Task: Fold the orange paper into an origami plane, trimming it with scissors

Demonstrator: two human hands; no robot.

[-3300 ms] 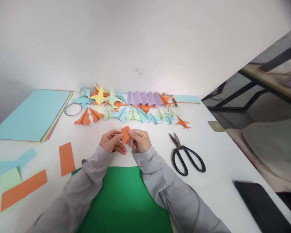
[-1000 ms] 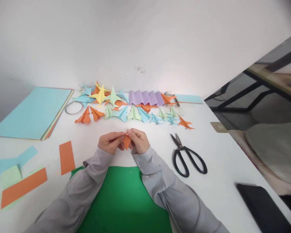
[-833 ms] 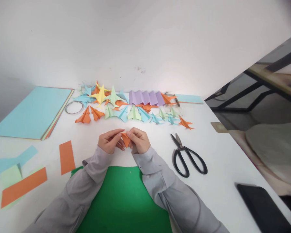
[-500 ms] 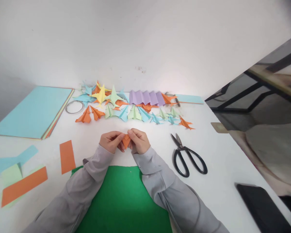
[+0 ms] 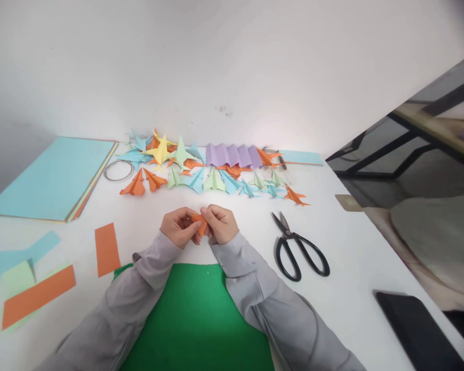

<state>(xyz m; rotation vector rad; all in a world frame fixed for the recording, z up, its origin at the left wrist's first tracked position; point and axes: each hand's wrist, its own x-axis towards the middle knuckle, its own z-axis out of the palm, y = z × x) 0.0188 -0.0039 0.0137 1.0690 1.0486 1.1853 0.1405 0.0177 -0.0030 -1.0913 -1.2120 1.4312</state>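
Observation:
Between my two hands is a small folded piece of orange paper (image 5: 200, 224), pointed at its lower end. My left hand (image 5: 179, 226) pinches it from the left, with the thumb lying across its front. On the other side my right hand (image 5: 221, 223) grips its upper right edge between thumb and fingers. Both hands are above the white table (image 5: 232, 252), just beyond the green cloth (image 5: 201, 314). Folded paper planes (image 5: 214, 180) in orange, blue, green and yellow lie in rows behind the hands.
Black-handled scissors (image 5: 294, 242) lie to the right, blades pointing away. A black phone-like slab (image 5: 417, 330) is near the right edge. At left are a stack of coloured paper (image 5: 58, 175), a wire coil (image 5: 118, 170) and orange strips (image 5: 107, 249). Pleated purple paper (image 5: 234, 155) stands by the wall.
My left thumb has slid down and across the front of the orange paper, which has turned slightly. My right hand has shifted a little to the left.

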